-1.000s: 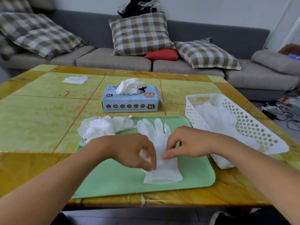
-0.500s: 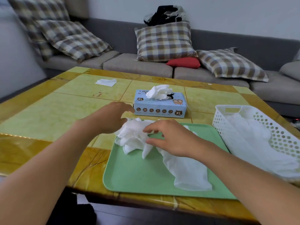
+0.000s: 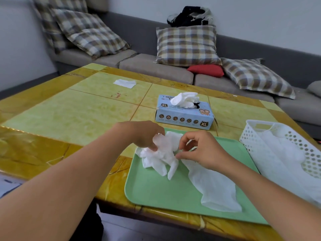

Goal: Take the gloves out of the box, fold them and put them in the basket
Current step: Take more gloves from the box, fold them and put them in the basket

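A crumpled bunch of white gloves (image 3: 161,156) lies on the upper left corner of the green tray (image 3: 156,190). My left hand (image 3: 141,134) grips the top of the bunch with curled fingers. My right hand (image 3: 199,150) pinches its right edge between thumb and fingertips. One flat glove (image 3: 213,186) lies spread on the tray under my right wrist. The blue glove box (image 3: 184,117) stands behind the tray with a white glove (image 3: 185,99) sticking out of its slot. The white perforated basket (image 3: 251,138) at right holds several folded gloves (image 3: 284,162).
A white tissue (image 3: 125,83) lies on the far left of the yellow tiled table (image 3: 69,115). A grey sofa (image 3: 156,66) with plaid cushions and a red pillow (image 3: 206,70) runs behind the table.
Both hands left the flat glove and moved up and left to the crumpled bunch, which they now hold. The camera swung left, so tray and basket sit further right in view.
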The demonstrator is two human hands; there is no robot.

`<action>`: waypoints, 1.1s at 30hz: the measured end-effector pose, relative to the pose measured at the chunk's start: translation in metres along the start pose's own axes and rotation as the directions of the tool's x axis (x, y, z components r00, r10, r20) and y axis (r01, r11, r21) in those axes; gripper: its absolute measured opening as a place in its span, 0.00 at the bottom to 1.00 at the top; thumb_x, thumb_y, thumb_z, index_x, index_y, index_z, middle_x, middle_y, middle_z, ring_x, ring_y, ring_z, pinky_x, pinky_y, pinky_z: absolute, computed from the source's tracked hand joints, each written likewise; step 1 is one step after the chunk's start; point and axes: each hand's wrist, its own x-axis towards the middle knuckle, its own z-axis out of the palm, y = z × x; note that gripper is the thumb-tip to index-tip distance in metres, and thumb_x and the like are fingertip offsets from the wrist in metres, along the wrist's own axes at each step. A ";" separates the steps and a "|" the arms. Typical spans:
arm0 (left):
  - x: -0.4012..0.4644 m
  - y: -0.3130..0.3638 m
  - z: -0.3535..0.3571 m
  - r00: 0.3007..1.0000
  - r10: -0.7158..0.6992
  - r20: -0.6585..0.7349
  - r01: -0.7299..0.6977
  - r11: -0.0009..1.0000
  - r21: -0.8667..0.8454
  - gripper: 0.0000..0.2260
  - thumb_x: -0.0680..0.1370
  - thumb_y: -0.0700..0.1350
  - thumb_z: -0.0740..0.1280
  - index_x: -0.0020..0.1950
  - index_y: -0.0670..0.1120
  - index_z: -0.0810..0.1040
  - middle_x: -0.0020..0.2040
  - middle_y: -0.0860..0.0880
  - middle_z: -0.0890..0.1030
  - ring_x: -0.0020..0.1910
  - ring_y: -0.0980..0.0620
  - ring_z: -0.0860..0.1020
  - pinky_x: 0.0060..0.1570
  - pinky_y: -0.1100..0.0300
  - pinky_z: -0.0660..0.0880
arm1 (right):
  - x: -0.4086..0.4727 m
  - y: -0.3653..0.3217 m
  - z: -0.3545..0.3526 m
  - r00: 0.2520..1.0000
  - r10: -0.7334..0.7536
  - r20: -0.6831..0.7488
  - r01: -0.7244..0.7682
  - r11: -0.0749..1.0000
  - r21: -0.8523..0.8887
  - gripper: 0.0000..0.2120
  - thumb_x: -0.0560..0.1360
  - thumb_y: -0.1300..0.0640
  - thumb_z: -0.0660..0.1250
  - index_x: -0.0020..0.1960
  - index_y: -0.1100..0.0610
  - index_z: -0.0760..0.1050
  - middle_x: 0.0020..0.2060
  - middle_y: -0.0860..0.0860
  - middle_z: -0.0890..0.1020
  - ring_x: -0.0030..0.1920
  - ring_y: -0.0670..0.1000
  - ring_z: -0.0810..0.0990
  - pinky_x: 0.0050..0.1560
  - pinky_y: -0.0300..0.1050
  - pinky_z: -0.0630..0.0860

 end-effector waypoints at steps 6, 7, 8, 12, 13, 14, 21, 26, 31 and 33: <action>0.008 0.003 0.003 0.995 -0.038 -0.095 0.032 0.998 -0.055 0.05 0.83 0.47 0.63 0.52 0.47 0.75 0.48 0.52 0.74 0.51 0.48 0.74 0.49 0.56 0.70 | -0.020 -0.020 0.039 0.995 -0.044 0.094 0.072 0.946 -0.317 0.13 0.67 0.44 0.80 0.46 0.49 0.83 0.32 0.44 0.79 0.34 0.43 0.77 0.38 0.41 0.74; 0.008 0.003 0.003 0.993 -0.052 -0.103 0.046 0.997 -0.062 0.05 0.83 0.46 0.62 0.48 0.48 0.73 0.44 0.54 0.72 0.49 0.48 0.73 0.47 0.57 0.69 | -0.020 -0.023 0.048 0.994 -0.041 0.104 0.081 0.905 -0.418 0.14 0.68 0.41 0.79 0.45 0.49 0.81 0.34 0.44 0.78 0.37 0.46 0.78 0.38 0.43 0.74; 0.007 0.003 0.004 0.993 -0.065 -0.101 0.058 0.996 -0.072 0.07 0.83 0.44 0.61 0.45 0.49 0.72 0.43 0.54 0.71 0.49 0.48 0.73 0.45 0.57 0.68 | -0.018 -0.025 0.055 0.996 -0.056 0.076 0.086 0.865 -0.494 0.15 0.68 0.40 0.77 0.43 0.49 0.79 0.36 0.44 0.78 0.38 0.48 0.78 0.37 0.45 0.73; 0.000 0.007 0.001 0.995 -0.096 -0.031 0.084 0.958 -0.273 0.05 0.83 0.47 0.60 0.55 0.48 0.73 0.54 0.47 0.79 0.51 0.47 0.77 0.46 0.56 0.72 | -0.002 -0.015 0.059 0.989 -0.118 -0.091 0.060 0.874 -0.481 0.07 0.74 0.48 0.74 0.48 0.50 0.83 0.44 0.47 0.82 0.43 0.51 0.79 0.41 0.47 0.74; -0.003 0.009 -0.001 0.996 -0.094 0.011 0.092 0.926 -0.366 0.08 0.83 0.51 0.62 0.59 0.50 0.72 0.55 0.48 0.79 0.51 0.48 0.78 0.47 0.56 0.74 | 0.002 -0.011 0.057 0.991 -0.096 -0.089 0.049 0.903 -0.426 0.05 0.74 0.51 0.74 0.48 0.51 0.85 0.43 0.48 0.83 0.43 0.51 0.80 0.41 0.47 0.74; -0.006 0.010 -0.002 0.995 -0.078 0.057 0.095 0.905 -0.415 0.13 0.82 0.56 0.63 0.63 0.53 0.71 0.55 0.50 0.79 0.51 0.50 0.79 0.48 0.56 0.76 | 0.004 -0.008 0.056 0.995 -0.067 -0.072 0.037 0.932 -0.360 0.05 0.73 0.54 0.75 0.48 0.53 0.86 0.42 0.48 0.84 0.42 0.51 0.81 0.41 0.46 0.75; 0.004 -0.005 0.004 1.000 0.002 -0.004 -0.002 0.998 -0.060 0.20 0.78 0.49 0.71 0.68 0.52 0.71 0.60 0.52 0.77 0.56 0.48 0.76 0.56 0.51 0.75 | -0.007 0.012 0.030 0.996 0.083 -0.031 -0.082 0.996 0.017 0.14 0.67 0.68 0.79 0.48 0.53 0.85 0.39 0.47 0.84 0.33 0.42 0.79 0.40 0.35 0.77; 0.008 -0.008 0.005 0.999 -0.022 -0.035 0.020 0.999 -0.043 0.14 0.80 0.41 0.66 0.66 0.49 0.72 0.59 0.50 0.77 0.55 0.47 0.75 0.54 0.52 0.75 | -0.018 0.018 0.015 0.992 -0.013 -0.127 -0.005 0.990 -0.142 0.08 0.72 0.63 0.77 0.45 0.50 0.86 0.44 0.45 0.82 0.44 0.43 0.80 0.49 0.37 0.77; 0.010 -0.004 0.007 0.996 -0.066 -0.053 0.060 0.993 -0.099 0.15 0.79 0.36 0.62 0.65 0.47 0.73 0.56 0.50 0.77 0.53 0.47 0.75 0.49 0.54 0.72 | -0.030 -0.012 0.034 0.998 -0.051 0.024 0.057 0.913 -0.404 0.13 0.69 0.41 0.77 0.45 0.48 0.83 0.38 0.42 0.77 0.40 0.42 0.75 0.44 0.41 0.74; 0.009 -0.003 0.007 0.996 -0.077 -0.055 0.071 0.992 -0.106 0.15 0.79 0.36 0.61 0.65 0.47 0.73 0.57 0.49 0.76 0.53 0.47 0.74 0.48 0.56 0.70 | -0.026 -0.018 0.053 0.999 0.041 0.030 -0.017 0.826 -0.563 0.21 0.68 0.33 0.74 0.46 0.51 0.81 0.37 0.44 0.79 0.42 0.47 0.78 0.45 0.47 0.78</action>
